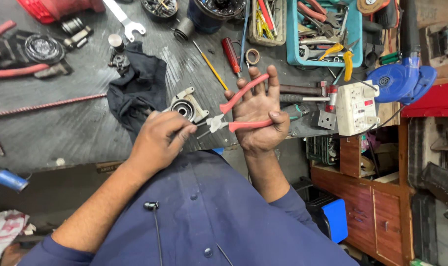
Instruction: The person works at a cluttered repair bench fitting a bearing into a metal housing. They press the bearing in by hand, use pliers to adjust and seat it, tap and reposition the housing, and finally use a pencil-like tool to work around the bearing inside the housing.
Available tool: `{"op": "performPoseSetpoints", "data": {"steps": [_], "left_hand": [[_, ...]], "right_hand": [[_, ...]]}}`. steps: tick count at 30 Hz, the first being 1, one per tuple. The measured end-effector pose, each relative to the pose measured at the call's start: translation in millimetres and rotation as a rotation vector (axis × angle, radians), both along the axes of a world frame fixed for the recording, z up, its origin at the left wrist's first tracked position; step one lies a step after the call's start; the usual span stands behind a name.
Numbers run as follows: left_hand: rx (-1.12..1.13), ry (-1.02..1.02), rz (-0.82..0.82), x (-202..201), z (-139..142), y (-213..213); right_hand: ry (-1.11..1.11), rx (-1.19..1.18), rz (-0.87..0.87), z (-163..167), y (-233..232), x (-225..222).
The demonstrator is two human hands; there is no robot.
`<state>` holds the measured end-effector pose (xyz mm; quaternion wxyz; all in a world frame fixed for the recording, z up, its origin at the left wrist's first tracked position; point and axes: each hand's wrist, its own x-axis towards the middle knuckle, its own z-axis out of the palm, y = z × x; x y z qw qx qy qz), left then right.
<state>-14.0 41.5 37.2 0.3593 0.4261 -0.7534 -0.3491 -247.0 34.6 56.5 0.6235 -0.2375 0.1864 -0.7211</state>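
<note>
Left hand [160, 140]: above near desk edge, fingers curled, pinching small part at plier nose; part hidden, kind cannot tell.
Right hand [257, 116]: palm up, fingers spread, thumb pressing lower handle.
Pliers [233, 111]: red handles splayed, metal nose toward left hand. Judged rigid, moderately light; sleeves give non-slip hold. Take hold at mid-handle, clear of pivot.
Metal housing [187, 106]: on desk [61, 133] just beyond left hand, beside dark cloth [137, 88]. Judged stiff, heavy; hold by outer flange.
Blue tool tray [290, 34]: far desk edge.
</note>
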Motion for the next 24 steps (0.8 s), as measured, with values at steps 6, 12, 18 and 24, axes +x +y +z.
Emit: {"op": "performPoseSetpoints", "data": {"steps": [6, 12, 18, 24], "left_hand": [[0.267, 0.288, 0.149, 0.7, 8.7, 18.6], [-0.329, -0.024, 0.181, -34.3, 28.3, 33.7], [-0.319, -0.130, 0.215, -72.4, 27.2, 41.4], [-0.343, -0.097, 0.404, -62.4, 10.0, 53.4]], "right_hand": [[-0.026, -0.055, -0.017, -2.5, -8.5, -26.1], [-0.024, -0.063, 0.036, -3.7, -7.0, -35.5], [-0.009, -0.086, 0.120, -3.3, -8.5, -51.6], [-0.024, -0.103, 0.133, -1.4, -18.6, -81.9]]}}
